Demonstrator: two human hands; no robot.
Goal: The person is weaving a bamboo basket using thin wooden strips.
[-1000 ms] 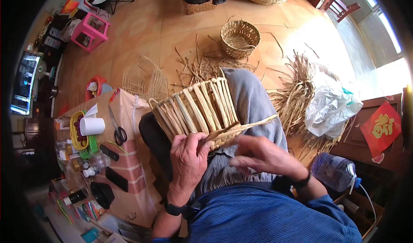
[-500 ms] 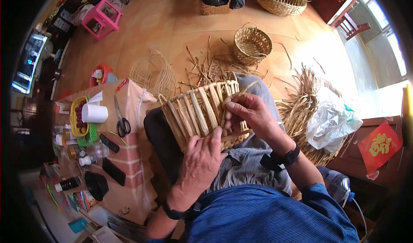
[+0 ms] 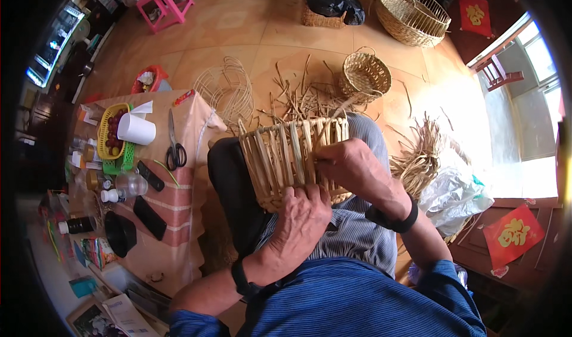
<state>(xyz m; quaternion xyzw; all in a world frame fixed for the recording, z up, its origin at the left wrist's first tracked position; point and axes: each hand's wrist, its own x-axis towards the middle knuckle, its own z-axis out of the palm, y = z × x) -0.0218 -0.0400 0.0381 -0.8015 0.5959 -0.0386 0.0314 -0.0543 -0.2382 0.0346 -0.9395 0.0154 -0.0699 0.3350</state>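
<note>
A half-woven basket (image 3: 275, 161) of pale dried plant strips lies tilted across my lap, its upright slats facing up. My left hand (image 3: 301, 213) grips the basket's near edge, fingertips pressed against the weave. Over the basket's right side, my right hand (image 3: 353, 165) is closed, thumb and fingers pinching a dried strip against the slats. A loose end of strip (image 3: 342, 107) rises above the far rim. The back of my right hand hides part of the strip and the slats beneath it.
To my left, a cloth-covered table (image 3: 187, 218) carries scissors (image 3: 175, 152), a paper roll (image 3: 137, 127), a yellow fruit basket (image 3: 111, 140) and bottles. Beyond my knees are a small finished basket (image 3: 366, 75), scattered strips and a wire frame (image 3: 229, 92). A strip bundle (image 3: 420, 161) lies right.
My right hand has turned palm-down and pressed closer to the slats. My left hand has shifted slightly right along the near edge, and the basket sits more level. The view has shifted.
</note>
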